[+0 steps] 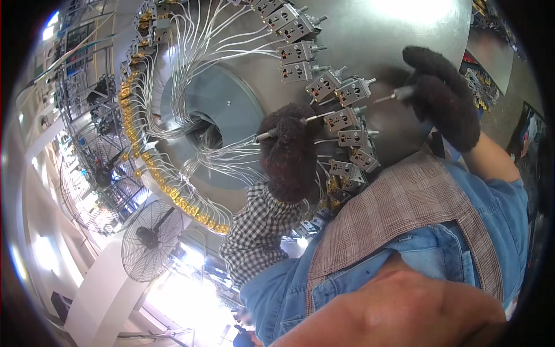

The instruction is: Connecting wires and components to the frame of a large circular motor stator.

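Observation:
My left hand (289, 153), in a dark knit glove, is closed on a slim metal rod (315, 117). The rod's thin end reaches the side of a grey metal thermostat-like block (341, 119); a silver end (266, 135) sticks out on the other side of the glove. To the right, my gloved right hand (445, 95) grips a slim thin-tipped tool (400, 93), which looks like a screwdriver. Its tip points left, apart from the blocks. Most of both held things is hidden by the gloves.
Several more blocks (295, 53) curve around the round metal table (404, 34). White wires (231, 156) run from them through the centre hole (208, 130). Brass-coloured fittings (179, 199) line the left rim. A bundle of wired parts (481, 89) lies far right; a fan (149, 237) stands left.

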A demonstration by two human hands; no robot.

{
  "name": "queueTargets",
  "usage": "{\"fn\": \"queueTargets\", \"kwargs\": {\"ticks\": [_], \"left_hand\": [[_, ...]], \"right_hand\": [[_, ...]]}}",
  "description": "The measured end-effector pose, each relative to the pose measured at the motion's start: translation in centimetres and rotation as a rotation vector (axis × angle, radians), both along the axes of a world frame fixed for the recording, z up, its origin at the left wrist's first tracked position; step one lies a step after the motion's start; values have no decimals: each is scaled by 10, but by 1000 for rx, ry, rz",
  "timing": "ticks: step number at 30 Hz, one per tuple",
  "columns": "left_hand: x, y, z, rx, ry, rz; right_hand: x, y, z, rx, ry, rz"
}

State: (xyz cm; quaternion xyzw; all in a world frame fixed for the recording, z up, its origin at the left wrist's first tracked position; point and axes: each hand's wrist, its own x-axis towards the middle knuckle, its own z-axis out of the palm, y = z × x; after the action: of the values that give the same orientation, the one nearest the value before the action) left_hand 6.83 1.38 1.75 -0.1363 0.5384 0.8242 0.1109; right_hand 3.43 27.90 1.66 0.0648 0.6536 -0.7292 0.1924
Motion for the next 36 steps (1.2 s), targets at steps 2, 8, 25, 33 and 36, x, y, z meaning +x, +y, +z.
{"fn": "queueTargets", "kwargs": {"ticks": [2, 8, 25, 33, 36], "left_hand": [[6, -4, -4, -139, 84, -61], [17, 3, -4, 180, -62, 84], [15, 11, -6, 222, -130, 158], [18, 9, -9, 209, -192, 164], [17, 11, -8, 176, -163, 206]], "right_hand": [[6, -2, 2, -45, -28, 46], [7, -18, -5, -116, -43, 19], [7, -16, -22, -107, 125, 160], [8, -17, -18, -97, 148, 116], [6, -15, -17, -80, 127, 161]]}}
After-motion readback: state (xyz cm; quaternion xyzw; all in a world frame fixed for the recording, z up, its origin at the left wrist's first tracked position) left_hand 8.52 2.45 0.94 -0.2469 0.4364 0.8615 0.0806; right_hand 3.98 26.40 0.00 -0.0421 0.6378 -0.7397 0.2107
